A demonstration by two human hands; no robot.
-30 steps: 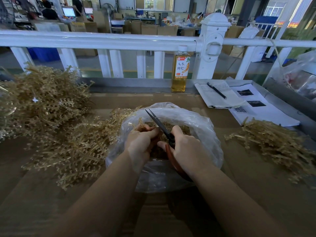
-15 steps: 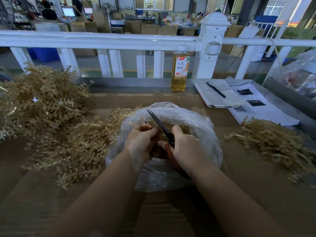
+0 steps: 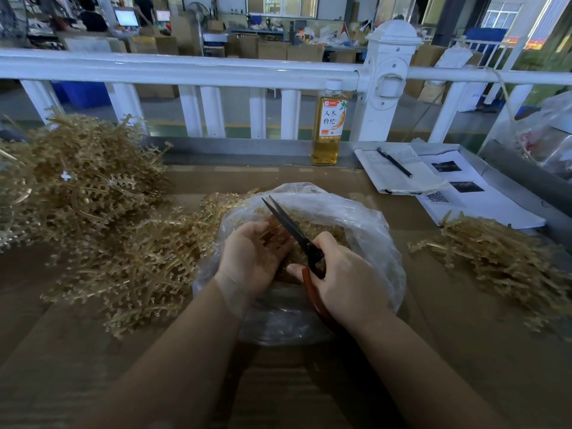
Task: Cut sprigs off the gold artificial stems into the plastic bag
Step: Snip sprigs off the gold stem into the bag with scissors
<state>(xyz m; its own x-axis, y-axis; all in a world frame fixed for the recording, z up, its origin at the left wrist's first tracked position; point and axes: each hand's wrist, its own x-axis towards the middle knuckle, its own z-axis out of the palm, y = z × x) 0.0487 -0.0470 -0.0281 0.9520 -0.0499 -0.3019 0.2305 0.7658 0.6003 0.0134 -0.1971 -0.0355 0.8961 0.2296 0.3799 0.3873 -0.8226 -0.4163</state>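
Observation:
A clear plastic bag (image 3: pixel 365 218) lies open at the table's middle, holding several cut gold sprigs (image 3: pixel 332 235). Over its mouth my left hand (image 3: pixel 252 258) holds a gold stem (image 3: pixel 272 229) with curled fingers. My right hand (image 3: pixel 343 283) grips scissors (image 3: pixel 289 226) with black blades and red handles; the blades point up and left, slightly parted, right beside the stem. A big heap of gold stems (image 3: pixel 93 212) covers the table's left side.
A smaller pile of gold pieces (image 3: pixel 498 258) lies at the right. A tea bottle (image 3: pixel 329 125) stands by the white railing (image 3: pixel 185 71). A notebook with a pen (image 3: pixel 394 162) and printed sheets (image 3: pixel 476 199) sit at the back right.
The scissors' blades have opened slightly and shifted a little beside the stem. Both hands stay over the bag.

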